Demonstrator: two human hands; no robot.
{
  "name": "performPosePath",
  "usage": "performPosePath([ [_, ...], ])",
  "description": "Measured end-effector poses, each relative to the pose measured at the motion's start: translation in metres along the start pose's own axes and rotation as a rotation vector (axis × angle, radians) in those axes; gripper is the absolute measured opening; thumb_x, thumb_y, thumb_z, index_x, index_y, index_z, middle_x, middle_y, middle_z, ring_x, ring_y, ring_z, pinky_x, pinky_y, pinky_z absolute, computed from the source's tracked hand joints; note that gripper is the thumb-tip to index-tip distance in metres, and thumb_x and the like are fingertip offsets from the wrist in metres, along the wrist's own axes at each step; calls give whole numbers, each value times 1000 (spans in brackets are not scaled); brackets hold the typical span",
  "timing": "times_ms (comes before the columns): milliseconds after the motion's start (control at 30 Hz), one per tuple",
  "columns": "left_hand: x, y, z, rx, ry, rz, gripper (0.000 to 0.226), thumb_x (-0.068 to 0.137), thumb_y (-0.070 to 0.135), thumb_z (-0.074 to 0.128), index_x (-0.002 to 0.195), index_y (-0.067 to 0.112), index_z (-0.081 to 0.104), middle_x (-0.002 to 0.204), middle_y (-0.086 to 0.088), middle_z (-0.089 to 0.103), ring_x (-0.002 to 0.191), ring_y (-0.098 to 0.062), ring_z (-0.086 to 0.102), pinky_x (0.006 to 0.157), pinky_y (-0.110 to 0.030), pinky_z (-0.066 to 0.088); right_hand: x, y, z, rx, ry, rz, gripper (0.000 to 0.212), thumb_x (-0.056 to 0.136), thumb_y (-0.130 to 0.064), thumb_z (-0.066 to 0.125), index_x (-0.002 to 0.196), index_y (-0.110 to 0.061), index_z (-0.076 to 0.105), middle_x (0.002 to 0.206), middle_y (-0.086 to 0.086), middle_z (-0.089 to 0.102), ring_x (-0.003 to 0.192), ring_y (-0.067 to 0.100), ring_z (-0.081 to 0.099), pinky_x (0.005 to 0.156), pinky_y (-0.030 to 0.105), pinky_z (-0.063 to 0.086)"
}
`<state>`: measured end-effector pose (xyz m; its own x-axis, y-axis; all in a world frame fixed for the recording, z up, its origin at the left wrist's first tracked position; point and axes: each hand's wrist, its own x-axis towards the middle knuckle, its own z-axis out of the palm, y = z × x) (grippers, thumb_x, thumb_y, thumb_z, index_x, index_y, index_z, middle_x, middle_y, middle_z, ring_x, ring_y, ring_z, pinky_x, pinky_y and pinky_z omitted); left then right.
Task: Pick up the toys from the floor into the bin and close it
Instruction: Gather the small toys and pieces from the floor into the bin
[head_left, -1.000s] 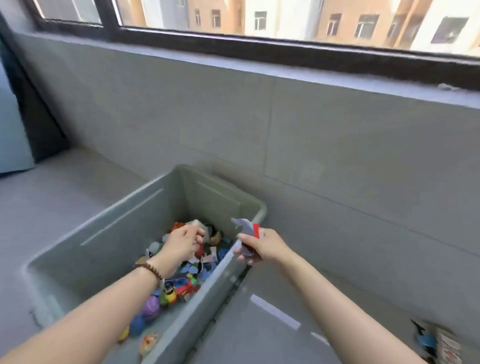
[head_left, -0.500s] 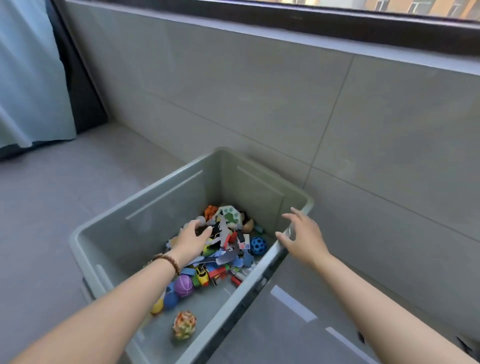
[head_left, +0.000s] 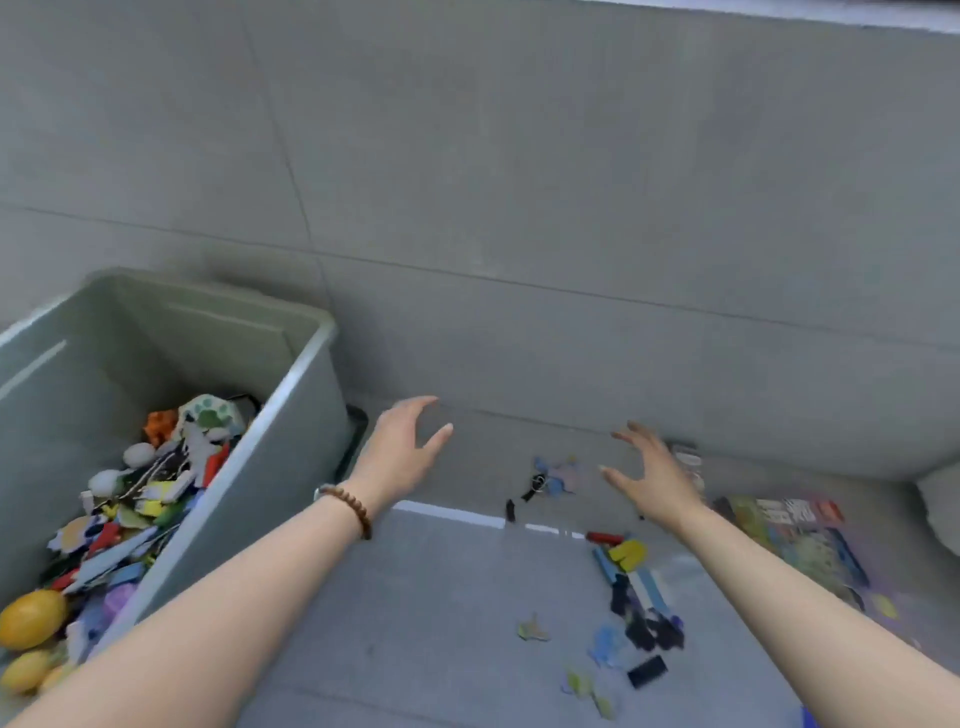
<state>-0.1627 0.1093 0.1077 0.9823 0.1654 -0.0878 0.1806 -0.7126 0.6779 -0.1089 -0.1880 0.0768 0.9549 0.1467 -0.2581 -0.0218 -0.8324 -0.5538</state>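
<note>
A grey-green bin (head_left: 306, 374) stands open at the left, holding a heap of colourful toys (head_left: 156, 488) and yellow balls (head_left: 31, 618). Small toy pieces (head_left: 631, 587) lie scattered on the grey floor at the right, with a few more (head_left: 550, 480) near the wall. My left hand (head_left: 402, 447) hovers just right of the bin's corner, fingers spread, holding nothing. Farther right, my right hand (head_left: 652, 475) reaches out above the floor pieces, fingers spread and empty. No lid is in view.
A grey tiled wall (head_left: 519, 208) runs close behind the bin and the toys. A colourful printed sheet or box (head_left: 795, 535) lies flat on the floor at the right. A white object (head_left: 940, 509) shows at the right edge.
Both hands have left the bin and swung right over the floor pieces. The right hand let go of the grey and red piece it held a second ago. The view has turned right and down.
</note>
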Motion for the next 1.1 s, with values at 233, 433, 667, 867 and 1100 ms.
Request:
performPosePath([
  [233,-3,5,139,3,-313,-161,54,92,37,53,140,18,37,144,-3,41,131,-21,41,104,-30,34,-32,135,27,163,-53,253,59,80,-26,71,133,-16,46,141,6,40,131,20,38,107,28,29],
  [433,-18,8,228,-70,-455,-220,50,94,33,52,139,17,39,139,-2,44,120,-21,49,92,-26,40,-41,197,76,350,-78,489,59,74,-27,78,125,-10,52,128,8,49,117,20,49,91,23,39],
  [667,-31,4,290,-183,-520,-317,41,95,32,50,132,16,47,132,-7,51,108,-17,51,91,-25,40,-33,207,120,318,52,471,55,66,-39,82,109,-19,54,104,-5,47,107,15,51,89,26,45],
  [867,-32,4,310,-218,-491,-322,39,96,33,46,132,18,50,133,-5,51,115,-16,50,95,-24,37,-23,204,127,156,133,406,51,67,-45,78,104,-23,50,107,-7,48,105,13,46,89,29,43],
  [1100,-30,4,313,-296,-462,-340,36,97,30,45,130,15,51,131,-6,53,110,-16,50,100,-31,42,-17,212,123,79,180,339,59,74,-40,74,124,-21,49,120,-3,48,115,15,45,96,27,41],
])
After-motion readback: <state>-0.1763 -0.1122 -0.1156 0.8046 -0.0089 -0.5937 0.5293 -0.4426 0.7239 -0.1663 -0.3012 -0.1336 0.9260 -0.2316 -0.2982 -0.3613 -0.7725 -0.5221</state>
